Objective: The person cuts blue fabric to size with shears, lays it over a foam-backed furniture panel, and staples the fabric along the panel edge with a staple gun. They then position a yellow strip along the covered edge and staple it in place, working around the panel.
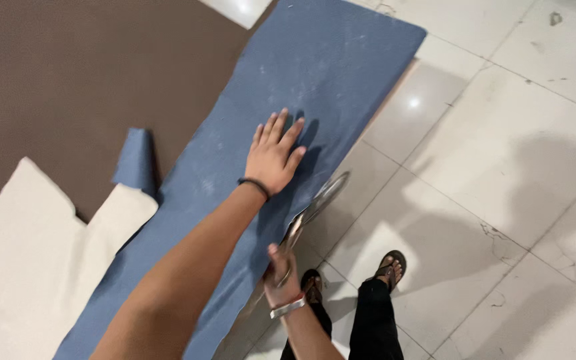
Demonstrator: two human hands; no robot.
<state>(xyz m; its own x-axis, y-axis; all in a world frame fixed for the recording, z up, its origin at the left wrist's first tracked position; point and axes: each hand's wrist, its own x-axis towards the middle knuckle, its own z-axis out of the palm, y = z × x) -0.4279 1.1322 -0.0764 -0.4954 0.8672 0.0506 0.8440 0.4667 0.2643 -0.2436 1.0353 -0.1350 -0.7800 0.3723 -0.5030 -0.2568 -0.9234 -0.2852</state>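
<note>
My left hand (275, 155) lies flat, fingers spread, on a long blue sheet (315, 73) spread over the floor. A black band circles that wrist. My right hand (281, 275) grips the handles of large metal scissors (315, 207). Their blades point up and to the right along the blue sheet's right edge, over the tiles. A silver bracelet sits on my right wrist.
A brown sheet (68, 73) covers the floor at the upper left, and a cream sheet (28, 260) lies at the lower left. A folded blue flap (135, 160) sticks up between them. White floor tiles (501, 147) fill the right. My sandalled feet (388, 267) stand at the bottom.
</note>
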